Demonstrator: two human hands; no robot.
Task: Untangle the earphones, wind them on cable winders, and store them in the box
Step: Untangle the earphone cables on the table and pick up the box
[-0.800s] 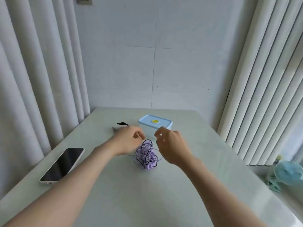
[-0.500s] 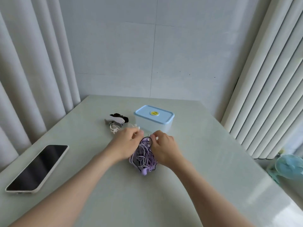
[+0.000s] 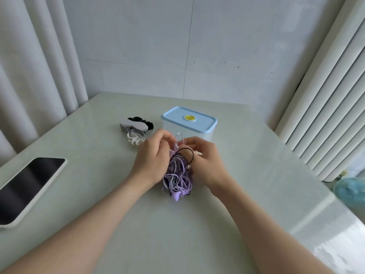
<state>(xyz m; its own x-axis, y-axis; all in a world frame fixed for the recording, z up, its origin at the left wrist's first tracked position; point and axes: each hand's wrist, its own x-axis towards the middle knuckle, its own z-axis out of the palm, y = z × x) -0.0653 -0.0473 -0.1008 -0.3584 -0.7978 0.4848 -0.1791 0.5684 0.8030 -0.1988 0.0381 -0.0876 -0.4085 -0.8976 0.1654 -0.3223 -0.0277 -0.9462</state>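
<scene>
The left hand (image 3: 152,161) and right hand (image 3: 205,161), apart moments ago, now meet over the tangled earphones (image 3: 178,178), fingers (image 3: 166,137) pinching cords; untangling begins, lidded box (image 3: 189,121) at twelve o'clock.

Earphones (image 3: 178,178) — purple (some black).

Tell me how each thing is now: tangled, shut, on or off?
earphones: tangled in one clump.
box: shut.
cable winders: piled, no cord on them.
phone: face up, screen dark.
left hand: pinching the earphones.
right hand: pinching the earphones.
</scene>
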